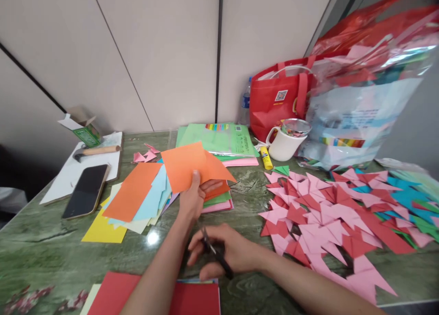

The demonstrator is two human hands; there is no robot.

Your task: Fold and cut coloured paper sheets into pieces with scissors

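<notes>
My left hand pinches an orange sheet of paper and holds it up over a stack of coloured sheets. Lower down, my right hand is closed round a pair of black-handled scissors, blades pointing up and left, just above the green marble table. A spread of orange, light blue and yellow sheets lies to the left of my left hand.
Many folded pink, red and blue paper shapes cover the right side. A white mug, glue stick, red bag and plastic bag stand behind. A phone and hammer lie left. Red paper sits near me.
</notes>
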